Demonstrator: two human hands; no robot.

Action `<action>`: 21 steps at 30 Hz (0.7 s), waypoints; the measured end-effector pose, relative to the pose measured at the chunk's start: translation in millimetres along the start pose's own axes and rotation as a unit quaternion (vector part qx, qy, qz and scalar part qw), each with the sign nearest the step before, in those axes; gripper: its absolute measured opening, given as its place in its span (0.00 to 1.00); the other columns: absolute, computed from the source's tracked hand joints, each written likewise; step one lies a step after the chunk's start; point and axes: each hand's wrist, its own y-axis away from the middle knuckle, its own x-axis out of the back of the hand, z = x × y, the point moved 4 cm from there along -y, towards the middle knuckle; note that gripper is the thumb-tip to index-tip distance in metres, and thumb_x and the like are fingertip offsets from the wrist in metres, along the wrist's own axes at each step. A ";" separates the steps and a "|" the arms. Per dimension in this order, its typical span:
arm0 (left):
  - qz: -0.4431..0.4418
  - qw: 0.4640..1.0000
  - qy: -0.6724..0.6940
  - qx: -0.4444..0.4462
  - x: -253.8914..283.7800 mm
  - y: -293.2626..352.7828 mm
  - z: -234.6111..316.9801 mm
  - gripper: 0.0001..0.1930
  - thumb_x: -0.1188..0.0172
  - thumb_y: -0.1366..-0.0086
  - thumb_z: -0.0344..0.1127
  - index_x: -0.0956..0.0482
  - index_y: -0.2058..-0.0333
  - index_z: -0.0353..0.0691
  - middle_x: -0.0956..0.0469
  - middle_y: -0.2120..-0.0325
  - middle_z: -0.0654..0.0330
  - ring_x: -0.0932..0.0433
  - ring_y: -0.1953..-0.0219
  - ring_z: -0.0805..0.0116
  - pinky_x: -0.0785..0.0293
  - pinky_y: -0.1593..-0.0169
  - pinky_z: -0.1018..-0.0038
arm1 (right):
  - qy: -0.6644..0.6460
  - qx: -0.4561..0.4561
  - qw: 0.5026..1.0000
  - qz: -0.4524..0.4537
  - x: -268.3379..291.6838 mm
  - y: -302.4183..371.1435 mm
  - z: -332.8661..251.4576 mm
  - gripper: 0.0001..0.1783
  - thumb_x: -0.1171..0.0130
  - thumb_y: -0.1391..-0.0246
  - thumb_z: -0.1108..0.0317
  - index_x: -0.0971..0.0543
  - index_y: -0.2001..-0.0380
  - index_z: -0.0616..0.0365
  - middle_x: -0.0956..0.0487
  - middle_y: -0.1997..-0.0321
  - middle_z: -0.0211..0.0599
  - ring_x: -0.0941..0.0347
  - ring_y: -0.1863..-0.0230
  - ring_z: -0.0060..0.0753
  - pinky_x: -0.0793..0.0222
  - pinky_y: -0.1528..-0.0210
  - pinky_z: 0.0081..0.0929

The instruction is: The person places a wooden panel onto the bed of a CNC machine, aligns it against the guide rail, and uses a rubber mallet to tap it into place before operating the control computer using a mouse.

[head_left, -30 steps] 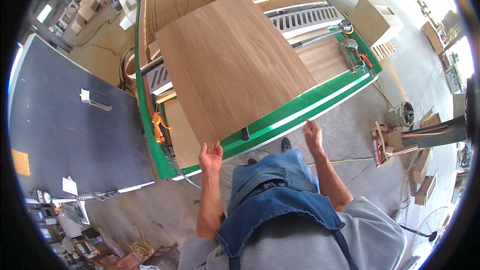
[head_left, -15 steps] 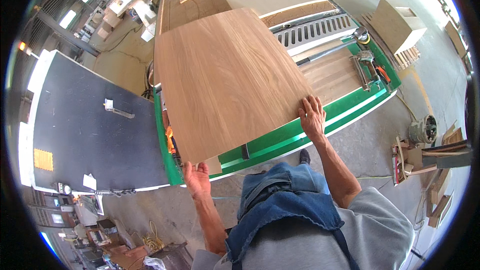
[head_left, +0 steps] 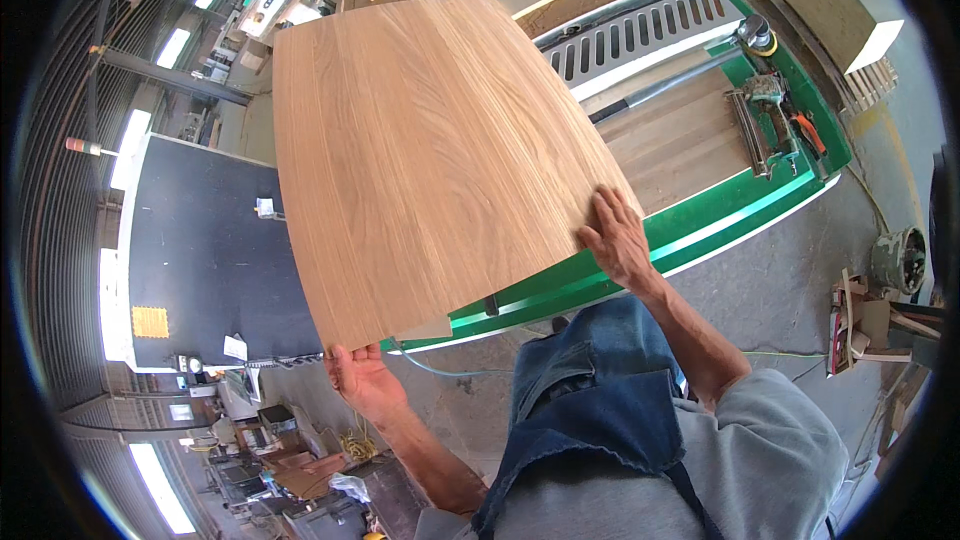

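Green machine bed (head_left: 550, 290) ahead of hands; big wooden panel (head_left: 440, 160) over it, stretching forward from both! Right hand (head_left: 617, 240) flat on near-right corner, thumb wide. Left hand (head_left: 368, 380) palm-up at near-left corner, grip can't be told. Nail gun (head_left: 766, 95) right of right hand.

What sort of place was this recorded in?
Most likely a woodworking shop: there's a large wood-grain panel, what looks like a nail gun on the green-edged table, and wood scraps on the floor.

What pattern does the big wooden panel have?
The wooden panel is light brown with streaky grain, clearest in the head view.
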 end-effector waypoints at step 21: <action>0.020 0.995 -0.057 -0.084 -45.2 -3.4 31.1 0.16 0.43 0.30 0.42 0.25 0.53 0.35 0.20 0.57 0.54 0.21 0.58 0.67 0.26 0.54 0.70 | -0.143 0.268 0.952 0.040 -35.8 -188.4 -138.0 0.29 0.51 0.36 0.48 0.30 0.36 0.48 0.37 0.30 0.46 0.49 0.27 0.52 0.54 0.27 0.47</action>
